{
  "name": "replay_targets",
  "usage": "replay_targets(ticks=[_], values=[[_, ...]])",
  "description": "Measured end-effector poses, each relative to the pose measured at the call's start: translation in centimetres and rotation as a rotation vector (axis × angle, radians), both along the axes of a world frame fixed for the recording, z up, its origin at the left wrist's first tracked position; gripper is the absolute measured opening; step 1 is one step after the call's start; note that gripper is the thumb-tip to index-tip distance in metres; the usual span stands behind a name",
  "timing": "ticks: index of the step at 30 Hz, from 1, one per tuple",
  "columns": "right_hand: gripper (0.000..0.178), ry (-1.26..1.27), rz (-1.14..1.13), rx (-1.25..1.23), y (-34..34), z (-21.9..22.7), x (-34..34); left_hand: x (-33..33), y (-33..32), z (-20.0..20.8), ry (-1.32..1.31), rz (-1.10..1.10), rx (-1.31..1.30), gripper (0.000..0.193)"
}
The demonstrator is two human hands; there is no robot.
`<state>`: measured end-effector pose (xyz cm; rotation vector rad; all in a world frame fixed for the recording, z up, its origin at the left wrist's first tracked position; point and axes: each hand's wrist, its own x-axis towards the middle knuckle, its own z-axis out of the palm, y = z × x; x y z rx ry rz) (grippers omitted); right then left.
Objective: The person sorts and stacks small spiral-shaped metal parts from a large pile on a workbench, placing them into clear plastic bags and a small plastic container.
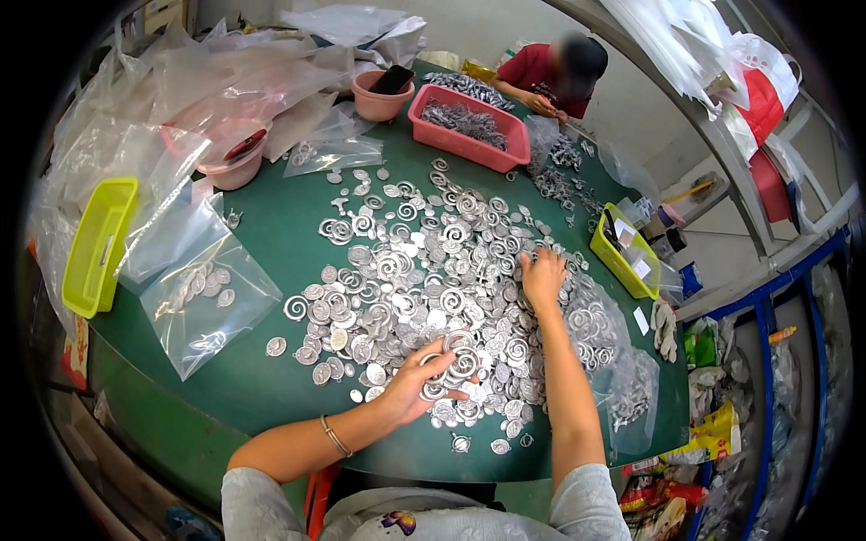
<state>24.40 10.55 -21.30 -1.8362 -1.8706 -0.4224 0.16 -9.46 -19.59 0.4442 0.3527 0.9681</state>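
Note:
A broad heap of silver-coloured metal pendants (406, 261), flat ovals and spirals among them, is spread over the green table. At the heap's near edge my left hand (418, 383) is closed on several spiral pendants (463, 353), palm turned up and a bangle on its wrist. Farther off, on the right side of the heap, my right hand (543, 278) rests palm down with fingers apart, touching the pieces there. Its fingertips are partly hidden, and no piece shows clearly in its grip.
A clear bag (203, 307) with several pendants lies left, beside a yellow-green basket (101, 243). Another such basket (622, 254) stands right. A pink tray (469, 128) of metal parts is at the back, near a person in red (528, 68). Plastic bags (622, 379) border the heap's right.

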Motion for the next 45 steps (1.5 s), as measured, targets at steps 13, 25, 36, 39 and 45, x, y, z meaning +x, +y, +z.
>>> replay_targets(ticks=[13, 25, 36, 39, 45], values=[[0.024, 0.008, -0.152, -0.069, 1.4, 0.1, 2.3, -0.7, 1.3, 0.6, -0.118, -0.028, 0.091, 0.064], [0.026, 0.175, 0.073, -0.372, 0.2, 1.3, -1.4, -0.9, 0.8, 0.5, -0.115, -0.026, 0.036, 0.062], [0.023, 0.912, 0.219, -0.143, 2.9, -0.7, 1.2, -0.7, 0.9, 0.4, -0.056, -0.018, 0.007, 0.057], [0.023, 0.601, 0.294, -0.31, 3.1, -0.4, -1.4, -0.9, 0.9, 0.4, -0.049, -0.015, 0.017, 0.056], [0.03, 0.316, 0.255, -0.262, 2.8, -0.8, -2.0, -0.8, 0.9, 0.2, -0.056, -0.03, 0.041, 0.054]])
